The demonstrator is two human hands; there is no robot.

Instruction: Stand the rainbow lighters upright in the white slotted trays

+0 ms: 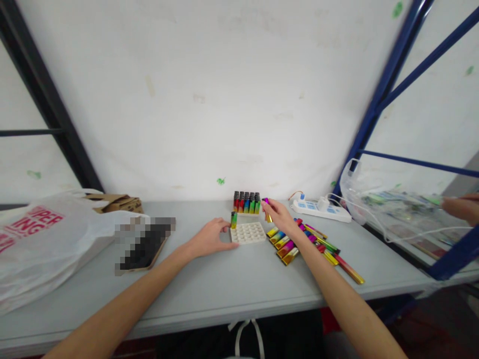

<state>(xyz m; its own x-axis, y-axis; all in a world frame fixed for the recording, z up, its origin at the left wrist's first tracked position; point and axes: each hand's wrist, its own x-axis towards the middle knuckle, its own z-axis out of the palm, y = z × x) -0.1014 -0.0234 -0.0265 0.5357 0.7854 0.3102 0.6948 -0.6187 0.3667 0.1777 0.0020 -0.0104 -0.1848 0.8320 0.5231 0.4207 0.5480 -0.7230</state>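
My left hand has its thumb and fingers bracketing the left side of a white tray with rows of small holes. A green lighter with a black top stands upright at the tray's back left corner, beside my left fingertips. Between the fingers of my right hand is a shiny purple-and-gold lighter, slightly tilted, above the table just right of the tray. Behind the tray, several upright lighters in red, blue and green stand packed in a white holder.
Shiny multicoloured sticks lie in a pile under my right forearm. A power strip is at the back right. On the left lie a partly pixelated phone, a white plastic bag and cardboard. Another person's hand shows far right.
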